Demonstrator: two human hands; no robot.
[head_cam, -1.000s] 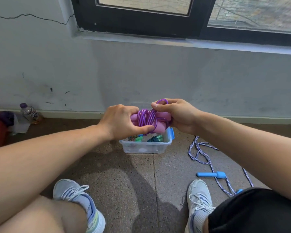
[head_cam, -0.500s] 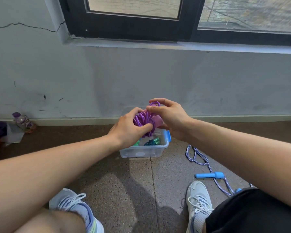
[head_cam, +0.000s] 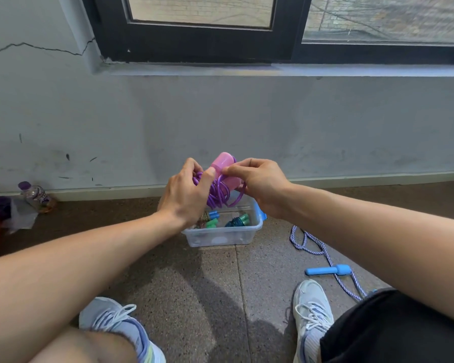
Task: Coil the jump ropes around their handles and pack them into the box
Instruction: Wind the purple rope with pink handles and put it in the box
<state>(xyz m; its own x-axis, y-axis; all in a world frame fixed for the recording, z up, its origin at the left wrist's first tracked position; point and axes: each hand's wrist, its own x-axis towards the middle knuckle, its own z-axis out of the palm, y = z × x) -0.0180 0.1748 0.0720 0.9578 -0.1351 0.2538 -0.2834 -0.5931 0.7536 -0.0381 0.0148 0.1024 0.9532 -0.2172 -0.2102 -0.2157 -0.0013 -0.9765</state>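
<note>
A purple jump rope [head_cam: 218,192] is wound around its pink handles [head_cam: 222,163], held just above the clear plastic box [head_cam: 247,233]. My left hand [head_cam: 185,193] grips the bundle from the left, thumb on the coils. My right hand [head_cam: 260,179] pinches the handle and a rope loop from the right. Inside the box lie coiled ropes with green handles [head_cam: 243,220] and a blue one [head_cam: 213,214]. A blue-and-white braided rope [head_cam: 321,251] with a blue handle [head_cam: 328,270] lies loose on the floor to the right.
The box stands on a speckled floor close to a grey wall under a dark-framed window. A plastic bottle [head_cam: 34,195] and crumpled bags [head_cam: 8,213] lie at the far left by the wall. My two shoes [head_cam: 312,310] rest in the foreground.
The purple bundle has been tilted so the pink handles point up and away. Both hands shifted their hold on it above the box, and a rope loop now hangs below.
</note>
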